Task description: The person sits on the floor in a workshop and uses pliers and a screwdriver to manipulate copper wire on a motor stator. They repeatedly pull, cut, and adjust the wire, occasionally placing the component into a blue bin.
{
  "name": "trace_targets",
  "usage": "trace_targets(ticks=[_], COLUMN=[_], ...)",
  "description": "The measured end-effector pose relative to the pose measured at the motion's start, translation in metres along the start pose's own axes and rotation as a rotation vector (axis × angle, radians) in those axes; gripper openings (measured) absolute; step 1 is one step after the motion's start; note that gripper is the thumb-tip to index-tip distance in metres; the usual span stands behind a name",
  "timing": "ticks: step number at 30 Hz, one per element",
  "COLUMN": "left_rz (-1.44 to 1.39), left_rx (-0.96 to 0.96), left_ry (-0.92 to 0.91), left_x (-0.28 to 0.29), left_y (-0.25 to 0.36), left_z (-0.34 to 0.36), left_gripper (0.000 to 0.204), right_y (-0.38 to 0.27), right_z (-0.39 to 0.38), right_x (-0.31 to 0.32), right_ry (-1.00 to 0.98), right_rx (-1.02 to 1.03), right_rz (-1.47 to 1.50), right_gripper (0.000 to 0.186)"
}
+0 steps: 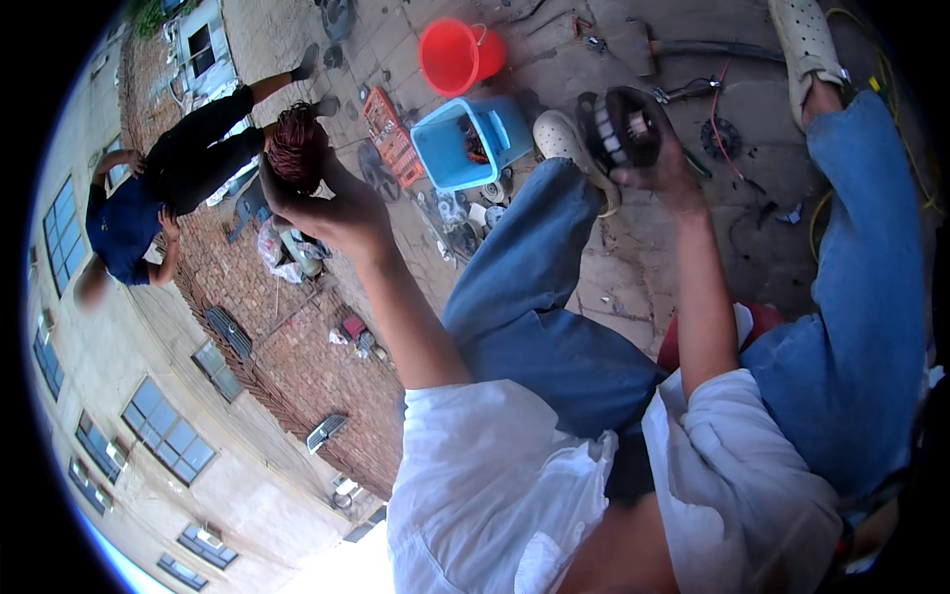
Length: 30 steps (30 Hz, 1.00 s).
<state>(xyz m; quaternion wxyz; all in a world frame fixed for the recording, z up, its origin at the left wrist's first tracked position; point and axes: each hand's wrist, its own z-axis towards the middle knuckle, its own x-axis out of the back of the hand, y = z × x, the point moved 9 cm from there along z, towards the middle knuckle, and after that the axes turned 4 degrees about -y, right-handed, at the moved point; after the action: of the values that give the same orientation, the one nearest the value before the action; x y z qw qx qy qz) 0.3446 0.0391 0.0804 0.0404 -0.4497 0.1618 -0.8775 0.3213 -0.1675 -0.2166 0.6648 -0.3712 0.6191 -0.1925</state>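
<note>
Well, your left hand (332, 203) is up at about ten o'clock in the view, and its fingers are curled tight around a round, dark red bundle of thin copper wire (298, 147). Your right hand (661, 163) is up at about one o'clock. Its fingers wrap around the rim of a dark, round metal motor ring with pale slots inside (621, 127).

The wire bundle looks light for its size, I think. It should be springy and a bit soft, so it will bend if you squeeze hard. The thin wires can have sharp ends that poke. Hold it around the fat middle with your whole hand, not by one loose strand, or it may pull apart.

The metal ring looks heavy and stiff. It will not bend. Its slots may have hard edges, and it could be greasy and slip. Keep your fingers on the outer rim, with your thumb across from them, and keep your fingertips out of the slots.

Near the ring, at twelve o'clock, a square blue plastic tub (467, 139) sits on the dusty ground. A round red plastic bucket (453, 54) stands just beyond it. Your white shoe (562, 139) is right beside the ring. Another person in dark clothes (168, 168) is bent over at nine o'clock, well apart from you.
</note>
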Motion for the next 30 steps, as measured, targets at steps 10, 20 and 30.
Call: trace_targets(ticks=[10,20,30], left_rz=[-0.033,-0.226,-0.129], left_rx=[0.173,0.274,0.082], left_ry=[-0.080,0.067,0.629], left_x=[-0.005,-0.009,0.124], left_y=[-0.031,-0.091,-0.018], left_z=[0.006,-0.017,-0.024], left_gripper=[0.060,0.031,0.050], right_y=[0.010,0.011,0.014], right_z=[-0.011,-0.019,-0.032], right_x=[-0.049,-0.081,0.001], right_ry=[-0.195,-0.447,0.286], right_rx=[0.129,0.184,-0.279], right_rz=[-0.878,-1.108,-0.296], right_gripper=[0.089,0.088,0.057])
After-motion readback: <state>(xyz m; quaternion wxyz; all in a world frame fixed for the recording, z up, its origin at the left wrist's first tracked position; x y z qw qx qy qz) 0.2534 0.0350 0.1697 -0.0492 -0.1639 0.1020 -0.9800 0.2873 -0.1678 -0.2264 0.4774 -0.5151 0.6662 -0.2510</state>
